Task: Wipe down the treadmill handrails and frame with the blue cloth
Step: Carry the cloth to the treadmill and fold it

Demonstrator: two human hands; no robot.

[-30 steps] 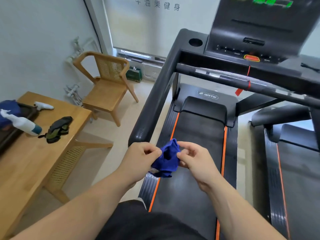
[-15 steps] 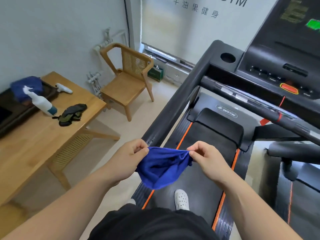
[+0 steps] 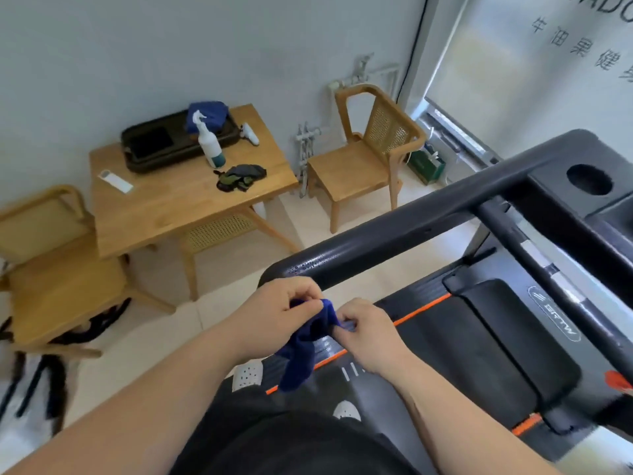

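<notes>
One black treadmill with orange edge stripes (image 3: 496, 337) fills the right side of the view. Its black padded left handrail (image 3: 411, 231) runs diagonally from the console down toward the hands.

One light wooden table (image 3: 178, 207) stands against the wall, well apart from the treadmill. It is flanked by two wooden chairs with cane backs, the right chair (image 3: 363, 162) near the window and the left chair (image 3: 51, 279) at the frame edge.

On the table lies a black rectangular tray (image 3: 150, 145). A white spray bottle (image 3: 209, 145) stands upright at the tray's front edge, with a dark fabric bundle (image 3: 239, 176) just beside it.

The hands are close together just below the near end of the handrail. The left hand (image 3: 281, 310), fingers curled, pinches the top of the crumpled blue cloth (image 3: 305, 351). The right hand (image 3: 370, 334) pinches the same cloth from the opposite side.

The cloth hangs bunched between and beneath the hands, above the deck's left edge. Contact between the left hand and the rail cannot be determined.
</notes>
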